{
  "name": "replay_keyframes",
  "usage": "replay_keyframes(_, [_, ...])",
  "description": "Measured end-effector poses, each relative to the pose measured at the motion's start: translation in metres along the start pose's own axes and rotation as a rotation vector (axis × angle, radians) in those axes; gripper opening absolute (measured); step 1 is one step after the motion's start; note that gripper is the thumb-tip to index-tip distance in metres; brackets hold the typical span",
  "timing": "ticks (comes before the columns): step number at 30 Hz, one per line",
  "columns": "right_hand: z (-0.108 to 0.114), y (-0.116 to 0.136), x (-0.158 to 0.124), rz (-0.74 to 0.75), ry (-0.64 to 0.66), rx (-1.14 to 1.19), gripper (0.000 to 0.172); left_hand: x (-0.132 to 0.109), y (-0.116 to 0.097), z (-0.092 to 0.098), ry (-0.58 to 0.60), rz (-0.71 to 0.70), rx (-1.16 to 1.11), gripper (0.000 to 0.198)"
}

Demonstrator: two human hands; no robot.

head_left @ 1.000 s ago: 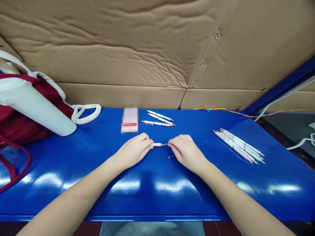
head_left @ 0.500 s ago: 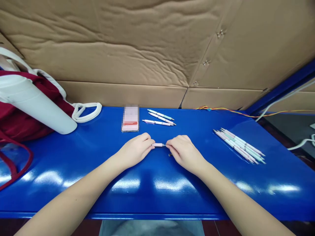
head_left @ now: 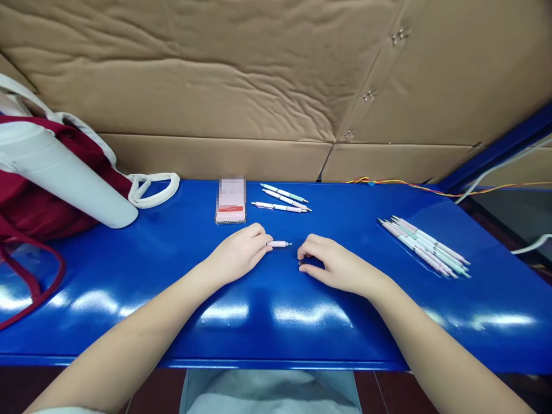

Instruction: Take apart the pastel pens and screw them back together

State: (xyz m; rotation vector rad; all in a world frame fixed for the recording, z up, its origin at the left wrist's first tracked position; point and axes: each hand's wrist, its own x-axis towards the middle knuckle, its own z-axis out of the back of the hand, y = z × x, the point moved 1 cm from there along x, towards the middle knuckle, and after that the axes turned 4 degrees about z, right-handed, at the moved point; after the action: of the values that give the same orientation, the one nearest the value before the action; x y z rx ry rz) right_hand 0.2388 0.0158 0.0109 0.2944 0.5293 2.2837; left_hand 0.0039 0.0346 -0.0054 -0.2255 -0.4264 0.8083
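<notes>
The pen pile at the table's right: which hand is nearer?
Right hand: left of the pen pile, with a gap between them. Left hand: farther left, beyond the right hand.

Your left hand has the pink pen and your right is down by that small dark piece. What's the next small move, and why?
Probably pinch up the small dark piece with the right hand: its fingers already sit at it on the blue table, while the left hand holds the pink pen tip toward it.
</notes>
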Motion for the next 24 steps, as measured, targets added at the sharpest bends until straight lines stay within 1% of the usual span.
replay_keyframes(1, [-0.001, 0.000, 0.001, -0.001, -0.006, 0.007, 0.006, 0.000, 0.000, 0.000, -0.001, 0.000, -0.002, 0.028])
replay_keyframes(2, [-0.002, -0.001, 0.002, -0.013, -0.029, 0.016, 0.007, 0.000, -0.001, 0.001, 0.000, -0.001, -0.001, 0.028])
replay_keyframes(7, [-0.010, -0.004, 0.006, -0.131, -0.187, 0.106, 0.006, -0.001, -0.002, 0.001, 0.008, -0.025, 0.019, 0.027])
replay_keyframes(10, [-0.014, -0.004, 0.007, -0.124, -0.256, 0.116, 0.005, -0.001, -0.002, 0.000, 0.015, -0.034, 0.021, 0.027])
replay_keyframes(15, [-0.019, -0.001, 0.010, -0.083, -0.286, 0.148, 0.006, -0.001, -0.003, 0.000, 0.015, -0.033, 0.025, 0.028])
replay_keyframes(24, [-0.022, 0.003, 0.012, -0.020, -0.329, 0.139, 0.009, -0.001, -0.006, -0.002, 0.023, -0.034, 0.020, 0.028])
